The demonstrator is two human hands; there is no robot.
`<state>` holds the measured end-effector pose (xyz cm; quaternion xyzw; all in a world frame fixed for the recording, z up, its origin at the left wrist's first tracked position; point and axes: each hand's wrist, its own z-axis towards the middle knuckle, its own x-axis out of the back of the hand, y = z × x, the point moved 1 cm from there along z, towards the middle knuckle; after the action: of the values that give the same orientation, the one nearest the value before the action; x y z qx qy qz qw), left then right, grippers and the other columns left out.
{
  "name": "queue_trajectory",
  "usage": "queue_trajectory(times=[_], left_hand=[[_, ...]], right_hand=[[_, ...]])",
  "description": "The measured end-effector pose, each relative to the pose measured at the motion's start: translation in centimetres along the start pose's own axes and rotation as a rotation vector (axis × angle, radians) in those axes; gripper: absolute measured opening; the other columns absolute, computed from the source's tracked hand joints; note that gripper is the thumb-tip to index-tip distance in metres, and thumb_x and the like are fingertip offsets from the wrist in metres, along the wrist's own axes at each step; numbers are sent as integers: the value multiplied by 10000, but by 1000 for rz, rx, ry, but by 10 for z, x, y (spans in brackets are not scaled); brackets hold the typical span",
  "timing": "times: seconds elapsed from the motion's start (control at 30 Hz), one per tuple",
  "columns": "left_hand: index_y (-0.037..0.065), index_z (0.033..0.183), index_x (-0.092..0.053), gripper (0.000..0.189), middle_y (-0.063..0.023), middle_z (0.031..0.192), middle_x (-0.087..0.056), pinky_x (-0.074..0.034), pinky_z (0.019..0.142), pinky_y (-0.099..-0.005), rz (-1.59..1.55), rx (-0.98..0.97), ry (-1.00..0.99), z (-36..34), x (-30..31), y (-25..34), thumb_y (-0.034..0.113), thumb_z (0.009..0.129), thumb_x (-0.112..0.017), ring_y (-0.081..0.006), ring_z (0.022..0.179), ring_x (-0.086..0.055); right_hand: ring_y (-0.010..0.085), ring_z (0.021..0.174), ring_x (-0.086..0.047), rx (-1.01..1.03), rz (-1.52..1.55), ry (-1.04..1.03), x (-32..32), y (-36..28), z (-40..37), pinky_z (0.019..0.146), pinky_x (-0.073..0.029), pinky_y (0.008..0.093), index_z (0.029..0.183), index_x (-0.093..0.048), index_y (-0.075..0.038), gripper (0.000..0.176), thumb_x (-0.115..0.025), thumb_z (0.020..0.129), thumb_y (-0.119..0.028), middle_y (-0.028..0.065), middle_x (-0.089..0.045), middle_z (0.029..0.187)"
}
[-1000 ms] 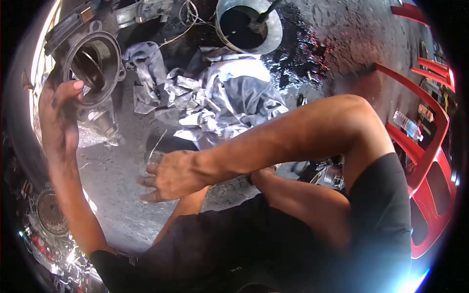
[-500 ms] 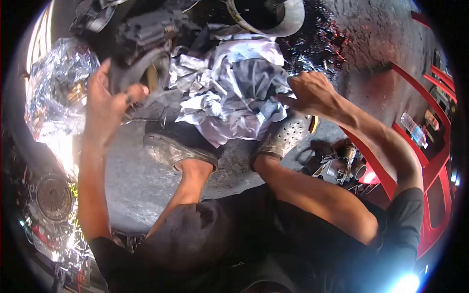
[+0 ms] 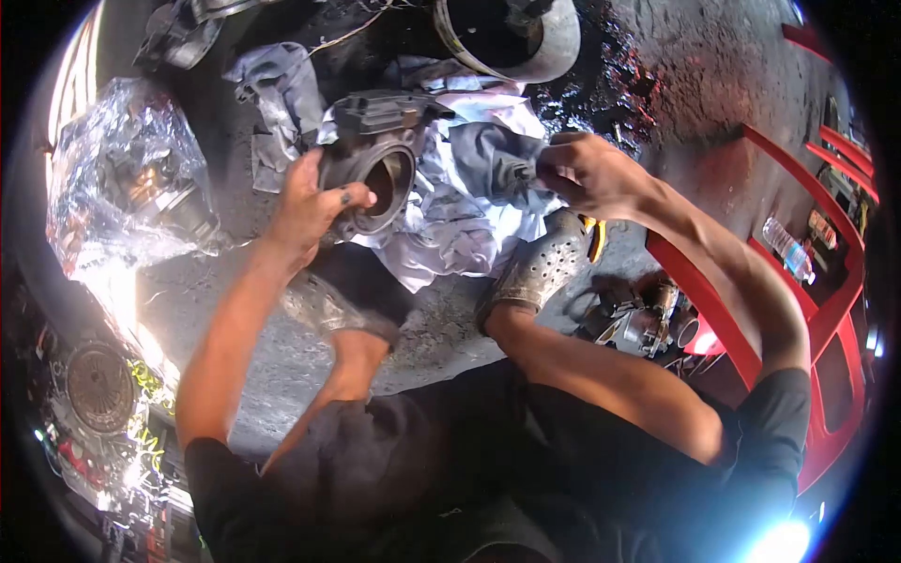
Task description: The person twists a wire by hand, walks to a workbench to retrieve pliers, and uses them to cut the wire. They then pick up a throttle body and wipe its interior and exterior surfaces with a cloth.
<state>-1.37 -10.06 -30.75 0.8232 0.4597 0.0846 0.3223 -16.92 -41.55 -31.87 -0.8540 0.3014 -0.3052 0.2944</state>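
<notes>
My left hand is closed around a grey metal engine part with a round bore; the thumb rests by the rim of the bore. The part is held over the left shoe, above the left side of a crumpled pile of pale cloth. Pinched in my right hand is the right end of a dark grey rag, which spreads over the pale cloth toward the metal part. The right fingertips are partly hidden.
A clear plastic bag with metal parts lies at the left. A pale curved ring sits at the top near wet, dark floor. To the right are a red chair, a plastic bottle and a greasy metal assembly.
My left hand has moved right with the metal part, bringing it in front of the cloth pile. My right hand has shifted slightly, and the grey rag is drawn toward it.
</notes>
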Motion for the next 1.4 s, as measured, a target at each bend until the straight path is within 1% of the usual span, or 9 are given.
queue_trajectory(times=[0.1, 0.2, 0.37, 0.67, 0.73, 0.87, 1.0, 1.07, 1.4], left_hand=[[-41, 1225, -548, 533, -87, 1100, -662, -523, 880, -293, 126, 39, -106, 13, -2, -2, -40, 723, -728, -160, 951, -652], [-42, 1211, -547, 512, -85, 1093, -665, -524, 883, -296, 94, 44, -103, 14, -8, -1, -41, 730, -721, -162, 955, -653], [-26, 1255, -525, 532, -105, 1164, -655, -534, 908, -319, 163, -41, -292, 18, 1, 1, 143, 822, -783, -179, 1017, -658], [41, 1443, -416, 598, -188, 1256, -611, -541, 932, -377, -281, 121, -588, 36, 29, -12, 452, 1015, -487, -232, 1137, -626], [88, 1529, -259, 663, -259, 1402, -470, -504, 1000, -432, -166, -416, -750, 29, 20, -19, 455, 1024, -486, -316, 1248, -544], [-46, 1401, -434, 762, -145, 1312, -594, -421, 1066, -364, 123, -478, -569, 15, 12, -19, 578, 1037, -194, -214, 1203, -578], [-41, 1391, -444, 750, -144, 1281, -606, -423, 1063, -365, -251, -156, -580, 21, 4, -27, 570, 1039, -189, -213, 1187, -585], [-30, 1363, -471, 737, -135, 1238, -623, -428, 1056, -358, -104, -554, -289, 18, 5, -44, 573, 1035, -202, -211, 1175, -590], [-30, 1366, -476, 759, -149, 1311, -602, -450, 1019, -334, -198, -130, -314, 16, -13, -28, 603, 1013, -252, -190, 1162, -597]], right_hand=[[208, 1050, -577, -300, 660, 113, 3, -10, -18, 952, -431, 342, 1174, -618, -2, 314, -622, 983, -252, 92, -624, 949], [140, 888, -670, -470, 1198, 398, 5, -40, -34, 748, -538, 266, 1212, -588, -11, 365, -610, 998, -307, 55, -671, 999], [143, 878, -698, -169, 1737, -8, 7, -56, -52, 805, -594, 279, 1200, -588, -37, 331, -619, 985, -286, 79, -683, 994], [127, 807, -628, -296, 84, 288, 21, -145, -39, 703, -498, 319, 1192, -639, 13, 365, -695, 938, -244, 124, -688, 940], [118, 772, -648, -43, 160, 517, 9, -142, -28, 655, -521, 299, 1182, -644, 17, 273, -674, 934, -92, 118, -684, 960], [194, 921, -697, 222, 482, 678, -32, -148, 9, 748, -571, 344, 1129, -669, 28, 250, -677, 880, 45, 130, -690, 1063], [246, 998, -649, 416, -413, 664, -92, -143, 57, 927, -473, 386, 1338, -610, -119, 396, -608, 948, -189, 70, -668, 1256], [265, 1032, -589, 321, -528, 574, -96, -138, 50, 874, -491, 375, 1374, -586, -144, 453, -592, 950, -305, 46, -598, 1372], [243, 846, -569, 479, -579, 610, -93, -123, 41, 779, -522, 343, 1325, -623, -108, 485, -700, 854, -196, 76, -642, 1302]])
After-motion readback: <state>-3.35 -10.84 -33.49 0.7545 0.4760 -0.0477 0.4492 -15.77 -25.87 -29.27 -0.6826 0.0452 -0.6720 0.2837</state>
